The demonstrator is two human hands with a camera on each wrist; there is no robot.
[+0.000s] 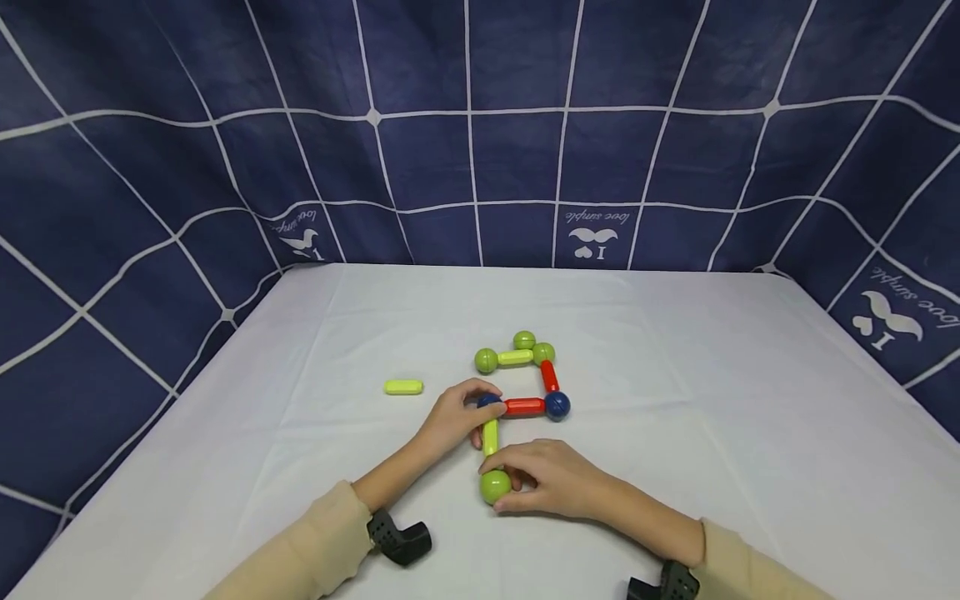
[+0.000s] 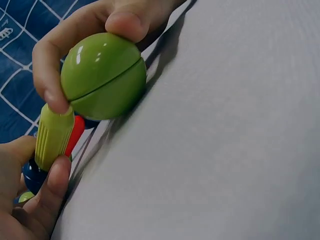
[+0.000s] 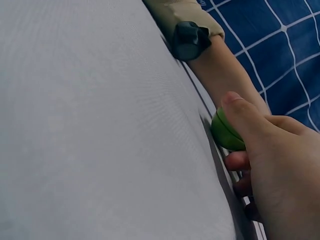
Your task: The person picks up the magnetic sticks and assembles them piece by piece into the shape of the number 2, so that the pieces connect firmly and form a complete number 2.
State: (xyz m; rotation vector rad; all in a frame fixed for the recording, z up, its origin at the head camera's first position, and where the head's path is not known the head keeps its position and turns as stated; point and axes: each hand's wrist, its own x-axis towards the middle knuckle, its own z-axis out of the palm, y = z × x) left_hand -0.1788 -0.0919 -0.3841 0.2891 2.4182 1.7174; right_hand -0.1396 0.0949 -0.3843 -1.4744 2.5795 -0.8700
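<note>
In the head view my left hand (image 1: 453, 417) grips a blue ball (image 1: 489, 400) at a corner of a chain of toy rods and balls. A lime-yellow rod (image 1: 491, 437) runs from that ball toward me. At its near end sits a green ball (image 1: 495, 487), which my right hand (image 1: 553, 477) holds between thumb and fingers. Up close in the left wrist view, the rod's ribbed side (image 2: 54, 135) meets the seamed green ball. From the gripped blue ball a red rod (image 1: 524, 407) leads right to another blue ball (image 1: 557, 406).
Beyond, a second red rod (image 1: 550, 376) joins a green ball (image 1: 543, 354), a lime-yellow rod (image 1: 515, 357) and another green ball (image 1: 486, 360). One more green ball (image 1: 524, 340) touches the back corner. A loose lime-yellow rod (image 1: 403, 387) lies left on the white cloth (image 1: 360, 325).
</note>
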